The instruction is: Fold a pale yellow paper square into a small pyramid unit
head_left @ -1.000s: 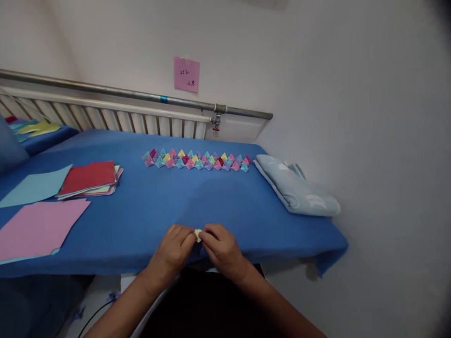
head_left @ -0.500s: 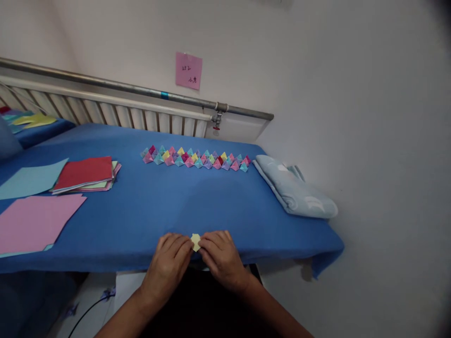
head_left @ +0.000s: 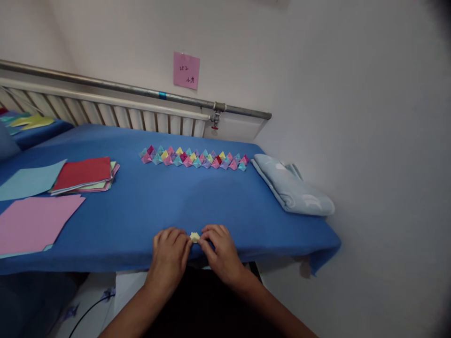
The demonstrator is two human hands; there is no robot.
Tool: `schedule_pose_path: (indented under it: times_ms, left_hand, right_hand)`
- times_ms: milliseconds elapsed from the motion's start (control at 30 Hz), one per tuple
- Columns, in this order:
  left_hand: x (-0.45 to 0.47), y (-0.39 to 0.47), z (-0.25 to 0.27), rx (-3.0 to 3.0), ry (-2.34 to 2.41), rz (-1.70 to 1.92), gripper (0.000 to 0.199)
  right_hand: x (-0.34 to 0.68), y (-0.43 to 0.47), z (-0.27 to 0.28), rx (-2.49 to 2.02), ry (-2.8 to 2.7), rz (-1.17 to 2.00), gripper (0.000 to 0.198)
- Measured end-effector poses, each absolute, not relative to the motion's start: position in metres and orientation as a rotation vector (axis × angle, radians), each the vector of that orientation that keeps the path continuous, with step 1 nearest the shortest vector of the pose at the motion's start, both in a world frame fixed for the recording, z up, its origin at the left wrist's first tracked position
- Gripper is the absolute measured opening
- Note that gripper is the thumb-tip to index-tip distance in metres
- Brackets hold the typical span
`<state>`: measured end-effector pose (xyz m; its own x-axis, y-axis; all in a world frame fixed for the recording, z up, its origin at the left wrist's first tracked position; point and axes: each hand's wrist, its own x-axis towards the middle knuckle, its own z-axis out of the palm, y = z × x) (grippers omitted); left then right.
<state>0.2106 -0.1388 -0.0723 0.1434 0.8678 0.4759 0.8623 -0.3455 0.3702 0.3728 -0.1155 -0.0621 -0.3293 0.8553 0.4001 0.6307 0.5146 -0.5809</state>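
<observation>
A small folded piece of pale yellow paper (head_left: pixel 195 237) is pinched between my two hands, over the near edge of the blue-covered table (head_left: pixel 148 197). My left hand (head_left: pixel 169 256) grips its left side, fingers curled and thumb mostly hidden. On the right side, my right hand (head_left: pixel 220 253) holds it between thumb and fingertips. The fingers partly cover the paper's edges. Farther back lie rows of small folded paper shapes (head_left: pixel 188 162) in pink, blue, purple, yellow and red.
To the left lie a paper stack with a red top sheet (head_left: pixel 84 172), a light blue sheet (head_left: pixel 31 180) and pink sheets (head_left: pixel 38 223). A folded light blue blanket (head_left: pixel 296 188) rests at the right end. Behind the table run a radiator (head_left: pixel 141 117) and a metal pipe (head_left: pixel 116 85).
The yellow paper looks shorter and flatter than before, its lower point no longer showing. Both hands stay on it, with the right fingers arched more. The view has shifted slightly.
</observation>
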Motion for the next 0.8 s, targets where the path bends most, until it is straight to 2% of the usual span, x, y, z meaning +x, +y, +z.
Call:
schedule_pose_path:
  times_ms: [433,800]
  left_hand:
    - [0.214,-0.116,-0.039,2.001,1.936,0.324,0.02]
    - [0.211,-0.105,-0.024,2.03,1.881,0.102,0.022]
  right_hand:
    - [0.368,-0.113,-0.059,-1.326,-2.099,0.417,0.016]
    - [0.365,-0.11,-0.054,-1.419,-2.091,0.486,0.016]
